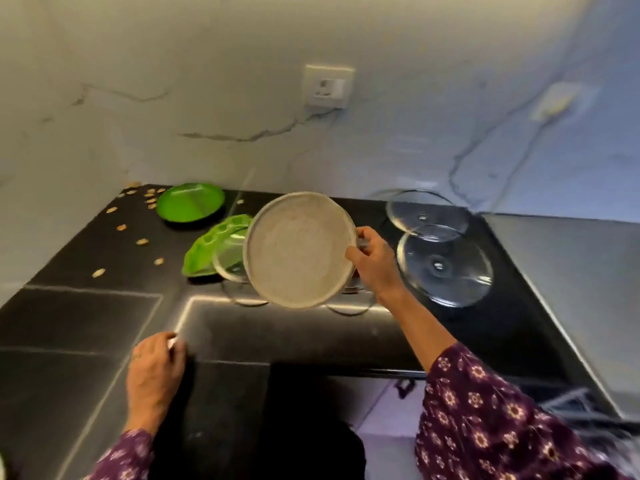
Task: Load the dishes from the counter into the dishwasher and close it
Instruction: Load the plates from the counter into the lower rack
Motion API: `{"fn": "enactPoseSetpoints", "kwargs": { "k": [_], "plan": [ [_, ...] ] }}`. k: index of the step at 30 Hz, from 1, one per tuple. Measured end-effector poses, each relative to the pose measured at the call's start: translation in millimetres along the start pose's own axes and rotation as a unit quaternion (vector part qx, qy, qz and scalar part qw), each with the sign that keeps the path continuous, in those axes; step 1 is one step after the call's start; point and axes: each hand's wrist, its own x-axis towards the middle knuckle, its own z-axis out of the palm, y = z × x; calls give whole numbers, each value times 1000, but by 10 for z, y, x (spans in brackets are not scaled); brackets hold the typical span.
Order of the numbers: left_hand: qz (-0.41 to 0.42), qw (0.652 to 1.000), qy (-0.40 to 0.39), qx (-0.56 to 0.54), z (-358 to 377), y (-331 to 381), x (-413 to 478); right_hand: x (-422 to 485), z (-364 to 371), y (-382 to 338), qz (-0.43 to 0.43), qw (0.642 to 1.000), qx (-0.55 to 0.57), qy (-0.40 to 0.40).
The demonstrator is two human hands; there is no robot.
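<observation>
Two glass lids [445, 268] lying on black table [104, 320] under marble wall [207, 98]; right hand [375, 265] gripping plate [298, 251]; left hand [152, 375] blurring lower left, grip unclear.

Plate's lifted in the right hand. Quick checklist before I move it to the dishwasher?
1. Right hand grips plate by its rim: ok.
2. Plate clear of the glass bowl: cannot tell, they overlap in view.
3. Left hand free: cannot tell, something white at its fingertips.
4. Dishwasher open: cannot tell, only blur at lower right.
5. Counter emptied: not ok, green plate and lids lie there.
</observation>
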Motion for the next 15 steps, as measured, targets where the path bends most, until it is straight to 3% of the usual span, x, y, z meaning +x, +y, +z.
{"fn": "enactPoseSetpoints", "kwargs": {
  "k": [4,8,15],
  "plan": [
    [122,993,-1,-11,120,755,170,-253,-1147,327,29,993,-63,100],
    [232,964,-38,-127,306,2091,94,-731,-2158,580,51,971,-150,178],
    [433,855,-148,-244,706,4328,-939,-1881,-3696,1097,171,915,-204,304]
  ]
}}
